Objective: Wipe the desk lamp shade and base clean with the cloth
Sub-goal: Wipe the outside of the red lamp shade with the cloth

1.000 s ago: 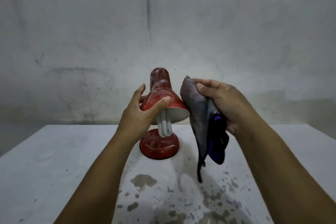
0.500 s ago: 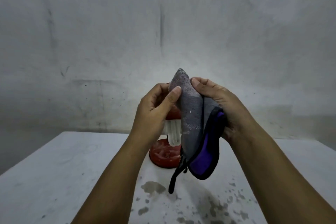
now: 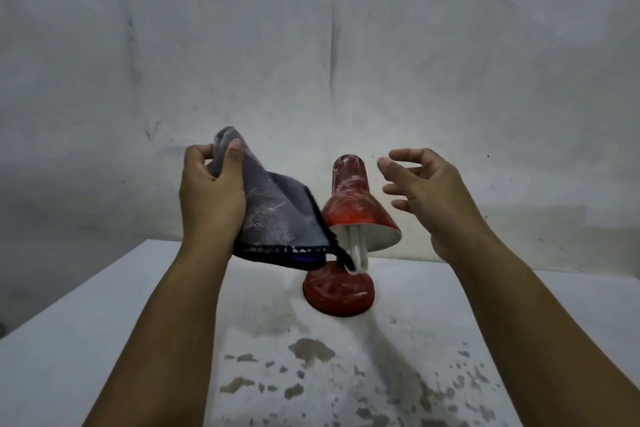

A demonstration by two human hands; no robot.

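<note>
A red desk lamp stands on the white table, its dusty shade [image 3: 356, 204] tilted over a white bulb [image 3: 358, 253] and a round red base [image 3: 337, 293]. My left hand [image 3: 211, 194] pinches the top corner of a grey cloth [image 3: 277, 215] with a dark hem and a purple underside. The cloth hangs to the left of the shade and covers part of the lamp's stem. My right hand [image 3: 426, 194] hovers just right of the shade, fingers loosely spread, holding nothing and not touching the lamp.
The white table [image 3: 104, 322] carries damp grey blotches [image 3: 311, 350] in front of the lamp. Its far edge meets a stained grey wall [image 3: 311, 62] close behind the lamp.
The cloth has passed from my right hand to my left hand, which let go of the shade. My right hand has opened and moved right of the shade.
</note>
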